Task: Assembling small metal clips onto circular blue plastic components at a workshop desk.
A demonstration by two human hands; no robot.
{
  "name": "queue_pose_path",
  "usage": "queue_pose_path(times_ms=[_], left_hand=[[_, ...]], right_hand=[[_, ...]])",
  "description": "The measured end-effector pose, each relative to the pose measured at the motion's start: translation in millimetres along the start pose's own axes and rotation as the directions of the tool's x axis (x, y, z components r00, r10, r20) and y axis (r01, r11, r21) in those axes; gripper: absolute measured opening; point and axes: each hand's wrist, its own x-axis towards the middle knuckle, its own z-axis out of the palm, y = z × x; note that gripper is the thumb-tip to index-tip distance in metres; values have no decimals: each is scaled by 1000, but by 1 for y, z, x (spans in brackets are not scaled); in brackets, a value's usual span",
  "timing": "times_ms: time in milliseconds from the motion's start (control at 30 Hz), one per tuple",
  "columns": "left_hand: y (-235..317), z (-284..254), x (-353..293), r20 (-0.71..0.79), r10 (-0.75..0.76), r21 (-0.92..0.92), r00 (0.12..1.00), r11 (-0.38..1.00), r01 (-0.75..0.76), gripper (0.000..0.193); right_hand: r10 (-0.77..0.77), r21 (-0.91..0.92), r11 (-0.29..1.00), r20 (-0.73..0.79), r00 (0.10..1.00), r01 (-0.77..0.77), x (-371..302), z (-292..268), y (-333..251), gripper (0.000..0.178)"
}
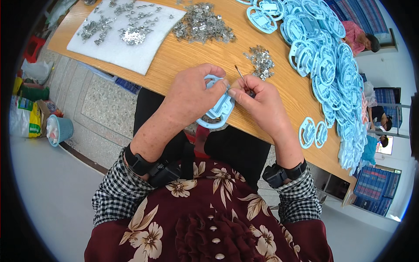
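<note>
My left hand (192, 94) grips a light blue oval plastic part (220, 111) at the table's near edge, its thumb lying across the upper end. Opposite it, my right hand (262, 100) is closed, with a thin dark metal tool (238, 71) sticking up from between the fingers; the tool's kind is unclear. The right thumb and fingertips meet the blue part beside the left thumb. Whatever lies between the fingertips there is too small to make out. Just beyond my right hand is a small pile of metal clips (262, 62).
A large heap of blue oval parts (325, 65) covers the table's right side. Two blue pieces (307, 132) lie apart nearer me. A bigger pile of metal clips (203, 24) sits beside a white foam sheet (131, 52) with more clips. A blue basket (64, 127) stands at left.
</note>
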Motion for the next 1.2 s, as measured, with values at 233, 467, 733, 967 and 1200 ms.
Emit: queue_pose_path(times_ms=[233,467,733,967,1200], left_hand=[[3,-1,0,20,19,16,1000,1000,-19,33],[-8,4,3,-64,98,15,993,995,-97,29],[-7,4,4,-48,92,17,995,996,-91,29],[-5,2,3,-46,78,20,996,997,-77,29],[-8,2,3,-44,91,41,995,995,-89,29]], right_hand=[[-46,-1,999,-119,992,46,-15,12,11,23],[-31,-180,984,-162,986,1,-37,8,-14,22],[-350,-389,882,-165,922,265,-33,16,1,21],[-310,-533,822,-124,943,200,-38,16,-3,29],[-336,-340,905,-209,918,254,-39,20,8,22]])
